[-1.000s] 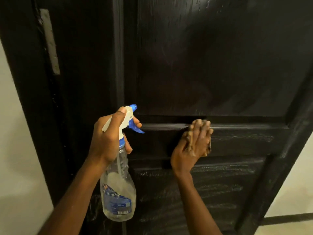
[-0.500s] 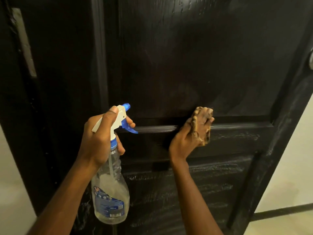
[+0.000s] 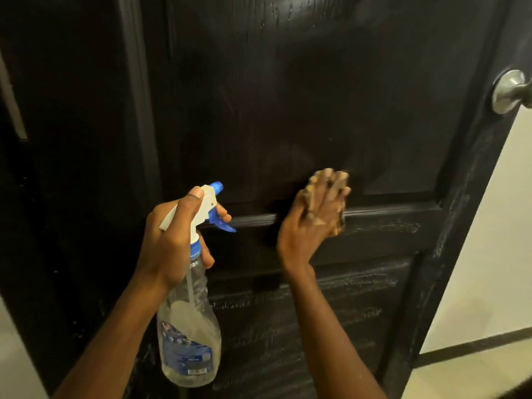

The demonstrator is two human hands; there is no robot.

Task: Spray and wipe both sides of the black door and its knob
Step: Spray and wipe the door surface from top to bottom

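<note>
Palm of right hand (image 3: 311,223) flat on cloth (image 3: 337,229) against door (image 3: 288,96); left hand (image 3: 169,240) tight around spray bottle (image 3: 190,335).

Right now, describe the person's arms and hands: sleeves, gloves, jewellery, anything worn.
The left hand and right hand are bare: no gloves, rings or watch visible. Both forearms are uncovered as far as the frame shows, with no sleeves, bands or markings in view.
</note>
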